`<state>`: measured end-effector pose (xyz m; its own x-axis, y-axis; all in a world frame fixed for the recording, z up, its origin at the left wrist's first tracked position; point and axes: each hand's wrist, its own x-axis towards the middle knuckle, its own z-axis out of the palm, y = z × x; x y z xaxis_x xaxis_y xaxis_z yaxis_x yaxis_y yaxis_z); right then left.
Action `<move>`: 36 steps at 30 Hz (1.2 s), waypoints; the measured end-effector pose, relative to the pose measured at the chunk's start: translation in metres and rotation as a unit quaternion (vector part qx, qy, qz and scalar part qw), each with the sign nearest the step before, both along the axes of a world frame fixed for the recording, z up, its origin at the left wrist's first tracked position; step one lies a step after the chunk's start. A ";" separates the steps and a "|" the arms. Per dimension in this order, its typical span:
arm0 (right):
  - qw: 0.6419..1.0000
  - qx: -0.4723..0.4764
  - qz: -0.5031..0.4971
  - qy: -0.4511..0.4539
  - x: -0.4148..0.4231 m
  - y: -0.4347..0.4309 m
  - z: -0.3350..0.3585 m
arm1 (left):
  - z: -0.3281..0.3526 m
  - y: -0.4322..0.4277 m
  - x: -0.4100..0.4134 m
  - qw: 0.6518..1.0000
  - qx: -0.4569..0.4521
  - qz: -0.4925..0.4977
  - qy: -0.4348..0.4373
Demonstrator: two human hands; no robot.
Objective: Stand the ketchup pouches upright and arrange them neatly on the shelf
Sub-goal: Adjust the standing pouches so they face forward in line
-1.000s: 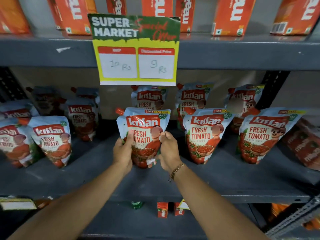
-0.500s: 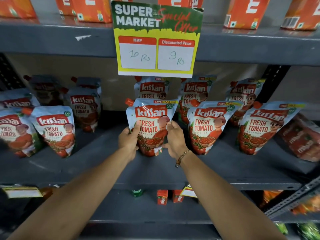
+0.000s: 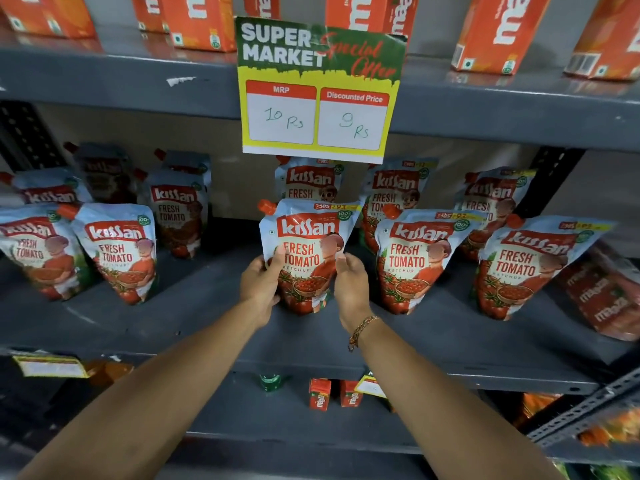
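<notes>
A white and red ketchup pouch [image 3: 306, 251] with a red corner spout stands upright at the middle of the grey shelf [image 3: 173, 306]. My left hand [image 3: 261, 285] grips its left edge, thumb across the front. My right hand [image 3: 351, 282] holds its right edge with curled fingers. To its right stand two more front pouches [image 3: 412, 261] [image 3: 530, 268], both leaning a little. Three pouches [image 3: 394, 192] stand behind in a back row. On the left, several pouches [image 3: 117, 251] stand in a loose group.
A price sign [image 3: 320, 88] hangs from the upper shelf over the back row. Orange juice cartons [image 3: 498, 29] line the top shelf. Dark red packs [image 3: 602, 296] lie flat at the far right. Small red cartons [image 3: 320, 393] sit on the shelf below.
Both hands keep hold of the middle pouch and have slid lower along its sides. The view has swung left, so the shelf contents sit further right in frame.
</notes>
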<state>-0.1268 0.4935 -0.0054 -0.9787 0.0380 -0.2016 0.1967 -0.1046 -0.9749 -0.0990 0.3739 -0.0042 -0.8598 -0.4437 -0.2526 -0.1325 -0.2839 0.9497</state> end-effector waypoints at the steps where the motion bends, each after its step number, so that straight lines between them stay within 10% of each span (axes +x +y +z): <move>1: 0.998 0.042 -0.028 0.034 0.003 -0.003 -0.005 | -0.003 -0.002 0.003 1.000 -0.014 -0.008 0.005; 9: 0.946 0.149 0.046 0.286 0.051 -0.070 -0.002 | -0.027 -0.058 0.030 0.962 -0.055 0.268 0.007; 15: 0.963 0.082 0.134 0.217 0.058 -0.176 -0.005 | -0.016 -0.174 0.046 0.894 -0.110 0.434 -0.028; 22: 0.990 0.056 0.118 0.058 0.036 -0.277 -0.018 | -0.028 -0.259 0.051 0.988 -0.017 0.151 0.011; 36: 0.996 0.003 -0.074 0.049 0.024 -0.293 -0.020 | -0.013 -0.274 0.034 0.998 0.050 -0.031 -0.006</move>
